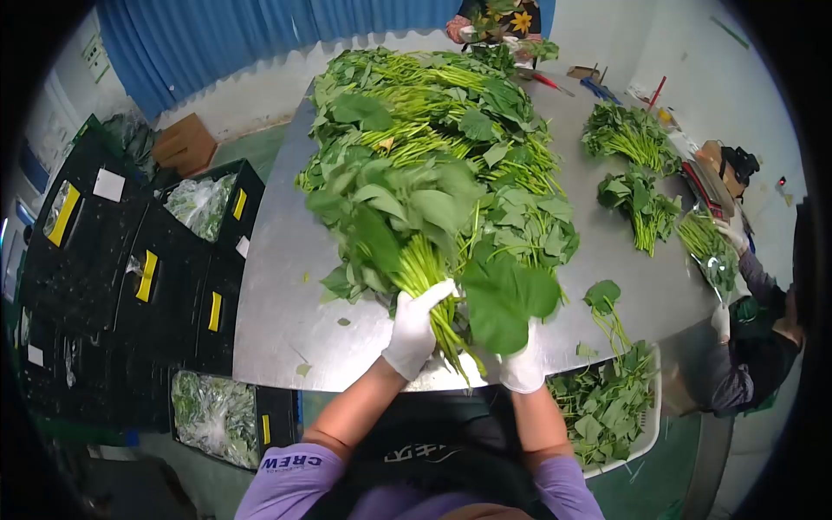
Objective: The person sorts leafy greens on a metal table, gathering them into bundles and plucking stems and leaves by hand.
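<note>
My gloved left hand (pixel 411 334) is wrapped round the stems of a bunch of leafy greens (pixel 422 264), its leaves pointing away from me and slightly blurred. The cut stem ends poke out below the fist, towards the table's front edge. To the right, my gloved right hand (pixel 523 368) sits behind one broad green leaf (pixel 510 299), which covers its fingers. Beyond both hands a large heap of the same greens (pixel 433 113) lies on the metal table (pixel 277 295), partly overlapped by the bunch.
Two smaller bunches (pixel 637 139) lie at the table's right, near a person in dark clothing (pixel 737 373) handling bagged greens (pixel 709 247). Another person (pixel 498 22) stands at the far end. A white basket (pixel 656 407) of greens is below right; black crates (pixel 95 251) stack at left.
</note>
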`<state>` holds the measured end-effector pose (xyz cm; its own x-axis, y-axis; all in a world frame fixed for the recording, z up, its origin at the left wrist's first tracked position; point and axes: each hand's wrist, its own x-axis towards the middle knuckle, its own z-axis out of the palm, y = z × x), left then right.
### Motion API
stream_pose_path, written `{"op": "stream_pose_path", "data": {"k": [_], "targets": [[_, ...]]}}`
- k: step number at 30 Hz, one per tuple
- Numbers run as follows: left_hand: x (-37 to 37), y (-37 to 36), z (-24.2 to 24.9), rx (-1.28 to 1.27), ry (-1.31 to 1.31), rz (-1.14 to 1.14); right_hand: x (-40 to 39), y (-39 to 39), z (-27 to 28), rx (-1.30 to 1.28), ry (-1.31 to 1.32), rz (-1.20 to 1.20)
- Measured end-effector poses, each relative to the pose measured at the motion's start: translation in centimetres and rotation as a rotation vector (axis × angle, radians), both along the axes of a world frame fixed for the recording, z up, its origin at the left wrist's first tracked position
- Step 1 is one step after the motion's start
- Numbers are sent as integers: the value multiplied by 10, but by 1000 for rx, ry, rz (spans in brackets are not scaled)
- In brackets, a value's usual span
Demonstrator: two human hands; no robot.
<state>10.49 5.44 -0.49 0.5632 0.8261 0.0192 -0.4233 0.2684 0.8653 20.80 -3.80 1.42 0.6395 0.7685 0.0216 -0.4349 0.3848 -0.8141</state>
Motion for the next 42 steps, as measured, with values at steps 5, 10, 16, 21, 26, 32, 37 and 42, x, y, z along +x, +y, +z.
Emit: {"op": "stream_pose_path", "data": {"k": [5,10,16,21,26,32,37,42], "targets": [[-20,42,7,-285,-304,263,65,-51,-46,289,-59,-375],[-41,43,21,-262,-239,311,147,-98,-75,188,180,-415],[-33,30,4,-314,-195,144,130,-65,-100,-659,-651,-461],[-28,30,-3,-205,-179,55,126,-28,-96,-1176,-1142,-400],[-28,29,1,-186,-113,78,136,-11,-103,-1197,-1174,-512],[-23,32,1,-192,-8,112,135,-30,-71,-434,-817,-906],[-12,27,0,-240,51,66,102,-17,-47,-256,-190,-163],[-5,26,3,-201,121,22,74,-9,-55,-350,-293,-39]]}}
